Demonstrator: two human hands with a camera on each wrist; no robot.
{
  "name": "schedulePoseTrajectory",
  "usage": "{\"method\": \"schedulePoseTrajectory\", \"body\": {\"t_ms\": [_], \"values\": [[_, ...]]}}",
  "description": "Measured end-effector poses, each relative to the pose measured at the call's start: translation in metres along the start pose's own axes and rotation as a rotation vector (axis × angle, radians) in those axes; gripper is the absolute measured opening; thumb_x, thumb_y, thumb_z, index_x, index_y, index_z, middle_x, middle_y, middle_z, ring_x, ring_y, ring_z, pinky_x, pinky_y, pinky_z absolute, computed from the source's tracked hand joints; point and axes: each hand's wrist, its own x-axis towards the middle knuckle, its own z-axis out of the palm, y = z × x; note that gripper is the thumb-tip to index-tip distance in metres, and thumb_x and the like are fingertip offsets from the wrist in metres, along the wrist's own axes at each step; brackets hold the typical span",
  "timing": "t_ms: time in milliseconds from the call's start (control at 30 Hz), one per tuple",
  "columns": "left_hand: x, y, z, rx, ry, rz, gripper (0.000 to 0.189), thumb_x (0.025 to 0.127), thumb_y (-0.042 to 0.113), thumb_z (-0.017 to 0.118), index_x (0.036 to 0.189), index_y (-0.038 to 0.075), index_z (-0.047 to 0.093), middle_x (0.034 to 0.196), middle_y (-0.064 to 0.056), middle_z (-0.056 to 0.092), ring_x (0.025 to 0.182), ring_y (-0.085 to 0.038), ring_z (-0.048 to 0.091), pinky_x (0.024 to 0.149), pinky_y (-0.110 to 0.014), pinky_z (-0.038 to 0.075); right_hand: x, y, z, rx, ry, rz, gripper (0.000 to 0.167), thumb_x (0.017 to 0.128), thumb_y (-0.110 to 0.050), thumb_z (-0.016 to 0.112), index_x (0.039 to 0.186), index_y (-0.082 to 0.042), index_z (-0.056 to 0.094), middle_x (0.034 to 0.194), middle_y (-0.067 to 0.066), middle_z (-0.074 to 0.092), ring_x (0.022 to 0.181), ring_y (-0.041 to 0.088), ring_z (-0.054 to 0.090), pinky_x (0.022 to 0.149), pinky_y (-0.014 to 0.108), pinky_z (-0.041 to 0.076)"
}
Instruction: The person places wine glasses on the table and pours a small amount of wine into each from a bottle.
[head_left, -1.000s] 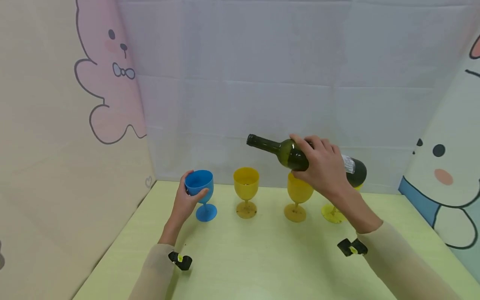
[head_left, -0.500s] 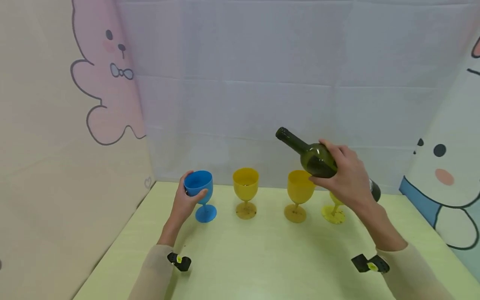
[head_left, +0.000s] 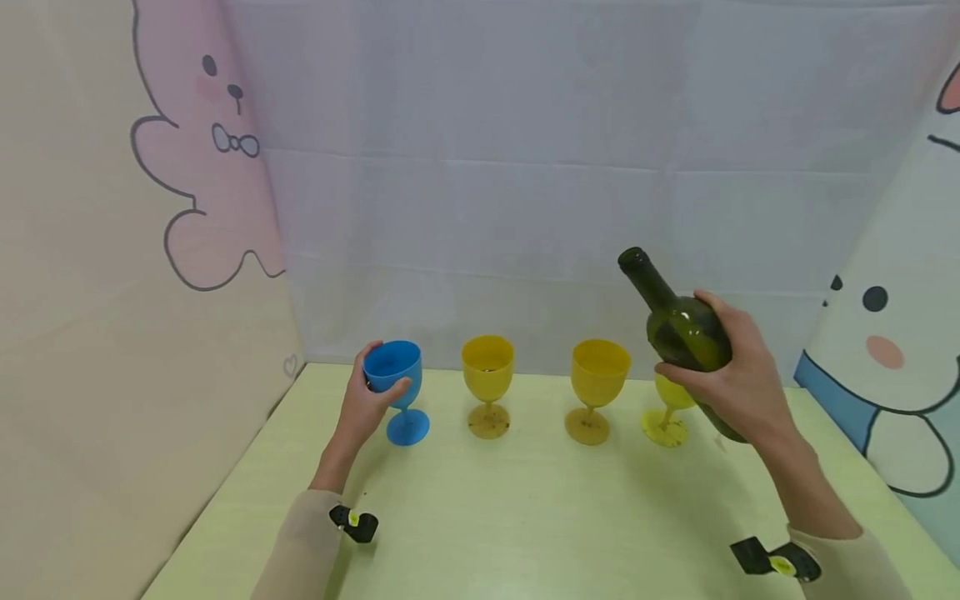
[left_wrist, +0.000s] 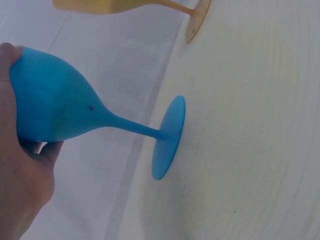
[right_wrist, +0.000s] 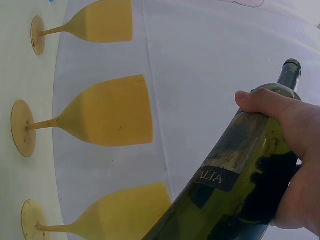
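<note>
My left hand (head_left: 364, 402) grips the bowl of a blue goblet (head_left: 406, 379), thumb on the near side and fingers behind it. The goblet's foot stands on the table, as the left wrist view also shows. On the right, my right hand (head_left: 738, 375) holds a green glass wine bottle (head_left: 686, 329) around its body, tilted with the neck up and to the left. A dark label (right_wrist: 215, 176) shows on the bottle in the right wrist view. Behind the bottle, a bright yellow goblet (head_left: 666, 427) is partly hidden.
Two more yellow goblets stand upright between the hands: one left of centre (head_left: 488, 371), one right of centre (head_left: 599, 375). All the goblets form a row near the back edge of the pale table (head_left: 525, 517). A white cloth (head_left: 480, 208) hangs behind, with printed side walls.
My right hand has moved right and toward me with the bottle, which has swung from nearly level to steeply neck-up. My left hand keeps its grip on the blue goblet.
</note>
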Motion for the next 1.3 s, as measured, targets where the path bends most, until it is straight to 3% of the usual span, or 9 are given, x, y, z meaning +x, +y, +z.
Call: {"method": "schedulePoseTrajectory", "body": {"t_ms": [433, 600, 700, 900, 1200, 1300], "values": [[0.001, 0.000, -0.003, -0.005, 0.003, -0.008, 0.085, 0.090, 0.034, 0.073, 0.156, 0.031, 0.020, 0.159, -0.015, 0.029, 0.143, -0.042, 0.032, 0.108, -0.064, 0.039, -0.013, 0.024, -0.006, -0.003, 0.068, 0.094, 0.099, 0.076, -0.024, 0.087, 0.155, -0.034, 0.030, 0.144, 0.020, 0.044, 0.113, 0.038, 0.045, 0.083, 0.054, 0.038], [0.002, -0.001, -0.003, -0.005, 0.006, 0.004, 0.085, 0.090, 0.035, 0.073, 0.156, 0.030, 0.021, 0.158, -0.016, 0.031, 0.142, -0.042, 0.033, 0.108, -0.064, 0.039, -0.018, 0.034, -0.007, 0.019, 0.092, 0.181, 0.099, 0.077, -0.024, 0.086, 0.155, -0.039, 0.028, 0.145, 0.019, 0.044, 0.110, 0.029, 0.046, 0.083, 0.050, 0.041], [0.002, -0.002, -0.003, -0.003, 0.011, 0.010, 0.084, 0.089, 0.034, 0.073, 0.156, 0.029, 0.022, 0.157, -0.016, 0.031, 0.141, -0.043, 0.034, 0.108, -0.065, 0.040, -0.021, 0.043, -0.007, 0.050, 0.120, 0.256, 0.098, 0.077, -0.024, 0.086, 0.154, -0.042, 0.027, 0.148, 0.017, 0.042, 0.109, 0.023, 0.045, 0.086, 0.054, 0.042], [0.002, -0.002, -0.003, -0.005, 0.014, 0.016, 0.082, 0.090, 0.032, 0.073, 0.155, 0.029, 0.023, 0.156, -0.017, 0.032, 0.141, -0.043, 0.034, 0.108, -0.066, 0.039, -0.025, 0.058, -0.006, 0.173, 0.189, 0.420, 0.094, 0.082, -0.025, 0.082, 0.152, -0.047, 0.025, 0.155, 0.008, 0.036, 0.120, 0.022, 0.040, 0.104, 0.069, 0.032], [0.004, -0.002, -0.001, -0.011, -0.001, 0.011, 0.084, 0.090, 0.032, 0.074, 0.155, 0.028, 0.022, 0.157, -0.017, 0.031, 0.141, -0.043, 0.034, 0.108, -0.066, 0.039, -0.028, 0.079, -0.007, 0.219, 0.238, 0.524, 0.093, 0.082, -0.025, 0.082, 0.151, -0.050, 0.024, 0.158, 0.005, 0.033, 0.130, 0.027, 0.037, 0.113, 0.068, 0.026], [0.006, -0.002, 0.000, -0.013, -0.003, 0.013, 0.084, 0.090, 0.032, 0.074, 0.155, 0.028, 0.022, 0.157, -0.017, 0.031, 0.141, -0.043, 0.034, 0.108, -0.066, 0.038, -0.027, 0.086, -0.009, 0.248, 0.274, 0.564, 0.093, 0.082, -0.023, 0.083, 0.150, -0.051, 0.026, 0.158, 0.001, 0.034, 0.132, 0.024, 0.037, 0.117, 0.062, 0.026]]}}
